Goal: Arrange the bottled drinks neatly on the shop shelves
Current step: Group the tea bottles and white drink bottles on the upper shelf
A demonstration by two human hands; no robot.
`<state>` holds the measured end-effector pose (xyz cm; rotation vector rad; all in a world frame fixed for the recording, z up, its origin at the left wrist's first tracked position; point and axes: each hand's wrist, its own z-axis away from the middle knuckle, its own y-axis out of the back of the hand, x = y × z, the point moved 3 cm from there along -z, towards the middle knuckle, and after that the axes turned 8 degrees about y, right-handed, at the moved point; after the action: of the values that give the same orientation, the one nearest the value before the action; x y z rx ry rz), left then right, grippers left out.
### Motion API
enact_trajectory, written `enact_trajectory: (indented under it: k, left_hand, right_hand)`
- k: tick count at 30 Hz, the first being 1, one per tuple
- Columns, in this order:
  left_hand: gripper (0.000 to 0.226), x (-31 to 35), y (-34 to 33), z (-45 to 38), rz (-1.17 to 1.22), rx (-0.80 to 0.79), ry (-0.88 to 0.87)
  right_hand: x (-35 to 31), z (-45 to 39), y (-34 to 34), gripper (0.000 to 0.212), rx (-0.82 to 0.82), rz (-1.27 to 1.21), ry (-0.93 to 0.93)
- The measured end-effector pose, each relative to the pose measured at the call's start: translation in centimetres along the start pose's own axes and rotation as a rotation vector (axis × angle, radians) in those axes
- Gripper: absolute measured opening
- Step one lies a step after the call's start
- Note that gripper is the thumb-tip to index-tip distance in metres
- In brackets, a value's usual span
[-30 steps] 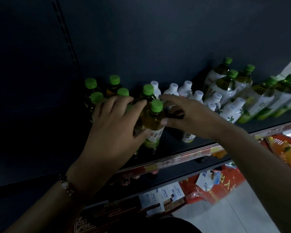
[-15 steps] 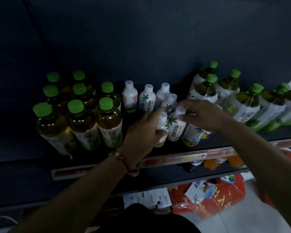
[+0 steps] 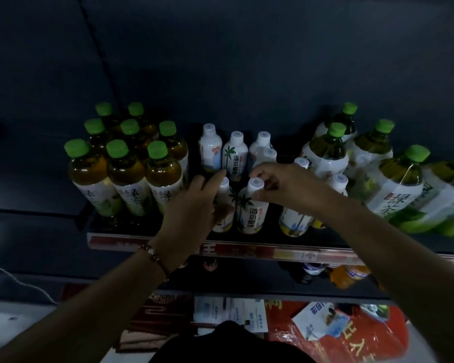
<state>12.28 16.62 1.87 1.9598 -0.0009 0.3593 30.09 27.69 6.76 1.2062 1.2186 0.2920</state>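
Right hand (image 3: 281,186) pinching white cap of small white palm-print plastic bottle (image 3: 252,208); left hand (image 3: 194,203) wrapping neighbouring white bottle (image 3: 222,203). Person best sliding both upright, labels outward, flush behind red shelf-edge strip (image 3: 247,248).

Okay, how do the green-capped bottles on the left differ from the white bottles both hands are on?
The green-capped bottles are clear and show amber drink; the white bottles are opaque with palm-tree labels. The green-capped ones have wider green caps; the white ones have small white caps. The green-capped ones stand untouched in a tight block, while the left hand and right hand handle the white ones. Both kinds stand on the same shelf.
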Motion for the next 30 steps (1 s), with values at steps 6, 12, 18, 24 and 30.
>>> enact_trajectory:
  k: [6, 12, 18, 24, 30]
  left_hand:
    - [0.082, 1.5, -0.5, -0.3, 0.024, -0.028, -0.026]
    - [0.081, 4.0, -1.7, -1.7, 0.026, -0.143, -0.204]
    - [0.078, 3.3, -2.1, -1.3, 0.066, -0.134, -0.222]
    - [0.081, 3.2, -2.2, -1.2, 0.055, -0.123, -0.203]
    - [0.073, 2.7, -2.3, -0.3, 0.053, -0.018, -0.183]
  right_hand:
    - [2.8, 4.6, 3.7, 0.061, -0.121, 0.200, -0.207]
    - [3.9, 5.3, 3.6, 0.036, 0.038, 0.257, -0.165]
    - [2.9, 4.2, 2.1, 0.032, 0.140, 0.191, -0.062]
    - [3.1, 3.8, 1.7, 0.034, 0.133, 0.154, -0.023]
    - [3.3, 0.9, 4.0, 0.033, 0.169, 0.064, -0.056]
